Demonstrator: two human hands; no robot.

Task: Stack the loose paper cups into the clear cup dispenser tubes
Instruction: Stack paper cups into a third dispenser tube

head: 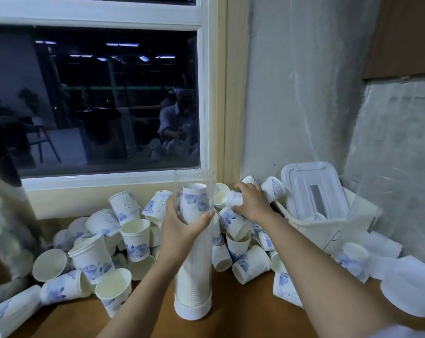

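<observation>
— Dozens of loose paper cups (133, 240) heaped on the brown table (243, 313), white with blue flowers, some on their sides, some mouth up. Where's the tube in all that?

— Front of the heap. The clear dispenser tube (194, 242) stands upright on its white base cap (192, 311), and the pile spreads to its left, to its right and behind it. Inside, a nested stack (193, 289) fills the lower part, and the top cup (194, 203) sits bottom-up a bit below the tube's open rim.

— And the hands?

— Left hand (182, 230) is wrapped round the tube's upper part, with the thumb across the front and the fingers round the left side. Right hand (251, 203) is just right of the tube, up on the back of the pile. Its fingers are curled over one cup (233, 199) that's lying on its side, so it's got a grip on it.

— Anything else around?

— Further right of the tube there's a white plastic basket (328, 235) with a lid (313, 189) leaning in it, and a loose white cap (411, 289) lies beyond that. Far left of the tube is a shiny metal urn (4, 215). Behind the tube is a window (96, 93) with dark glass.
</observation>
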